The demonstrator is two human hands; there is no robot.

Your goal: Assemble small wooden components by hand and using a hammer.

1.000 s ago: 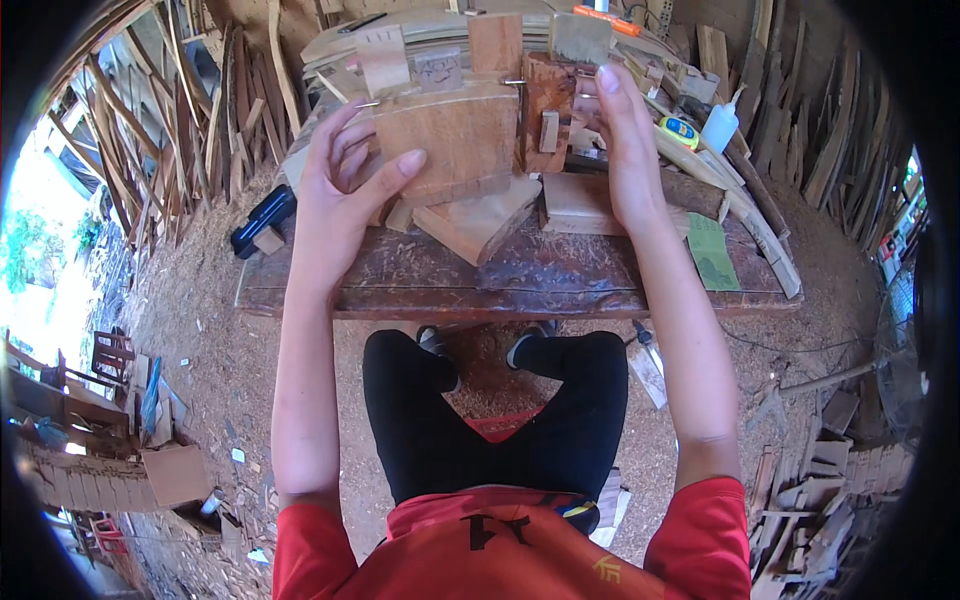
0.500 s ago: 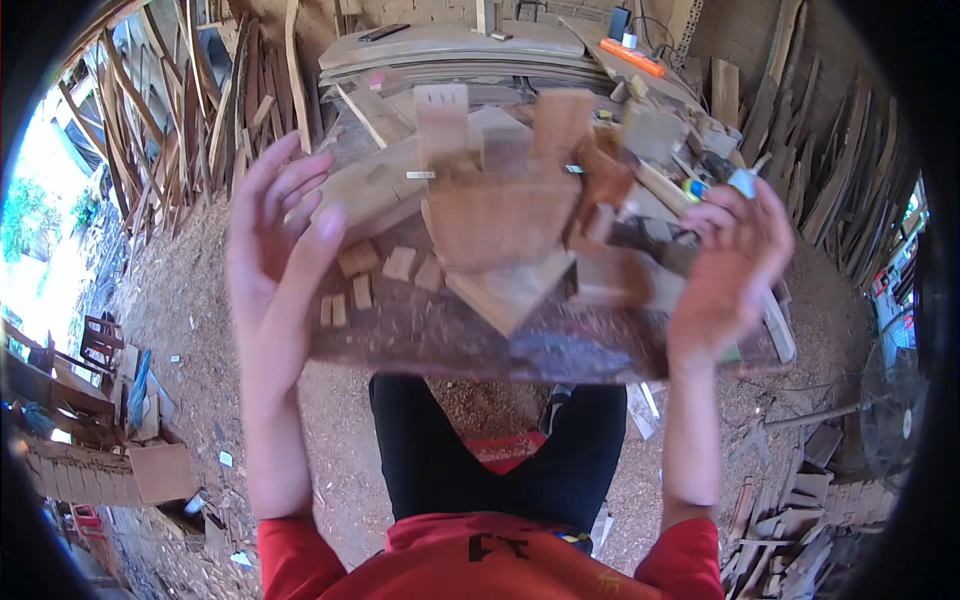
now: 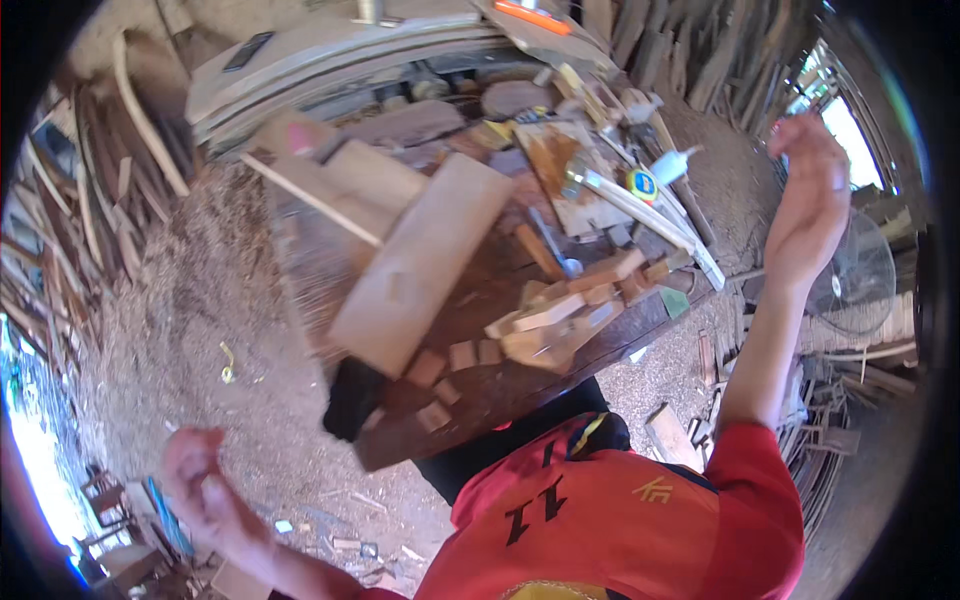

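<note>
My left hand (image 3: 208, 492) is out over the floor at the lower left, blurred, its thumb and fingers apart and holding nothing I can see. My right hand (image 3: 812, 180) is raised at the far right, beyond the bench, with loosely bent fingers and no object visible in it. Between them is the wooden workbench (image 3: 470, 425). A long pale board (image 3: 425, 265) lies slanting across it. Nearest my right hand on the bench are a white bottle (image 3: 672, 164), a yellow and blue tape measure (image 3: 641, 184) and a long pale wooden strip (image 3: 640, 208).
Cut wooden pieces (image 3: 550, 340) are heaped at the bench's near edge, beside several small blocks (image 3: 430, 368). A black cloth-like item (image 3: 352, 398) hangs at the left corner. Stacked boards (image 3: 330, 85) stand behind. A fan (image 3: 862, 275) is at the right; timber (image 3: 95, 190) leans at the left.
The view has swung round, so the bench now appears tilted. My hands have spread apart, left toward the lower left and right farther right. The blurred wooden piece between them no longer shows there.
</note>
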